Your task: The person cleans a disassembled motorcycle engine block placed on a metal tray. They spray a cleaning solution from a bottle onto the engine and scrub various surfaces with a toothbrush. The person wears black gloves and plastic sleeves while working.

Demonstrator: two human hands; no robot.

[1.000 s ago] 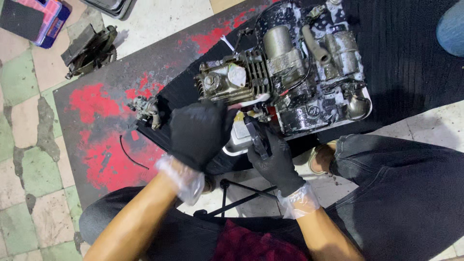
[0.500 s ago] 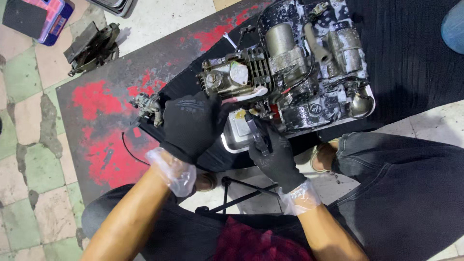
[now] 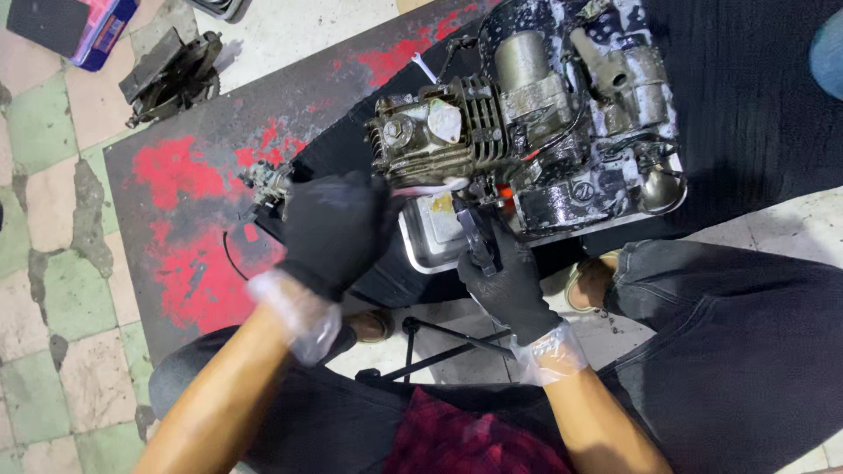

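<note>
A grimy small engine point(image 3: 536, 114) lies in a metal tray point(image 3: 430, 241) on a black mat. Its finned cylinder head point(image 3: 430, 132) points left. My left hand point(image 3: 338, 233), in a black glove, rests against the tray's left corner just below the cylinder head; its fingertips are hidden. My right hand point(image 3: 502, 276), also gloved in black, grips a dark flat tool point(image 3: 479, 235) whose tip points up at the engine's underside, over the tray's front edge.
A small carburettor-like part point(image 3: 268, 180) sits on the red and black board point(image 3: 193, 228) left of my left hand. A dark engine part point(image 3: 171, 66) and a blue box point(image 3: 83, 26) lie on the tiled floor. A black stool frame point(image 3: 439, 351) stands between my legs.
My left hand has slid slightly left along the tray corner. My right hand stays put with the tool near the engine.
</note>
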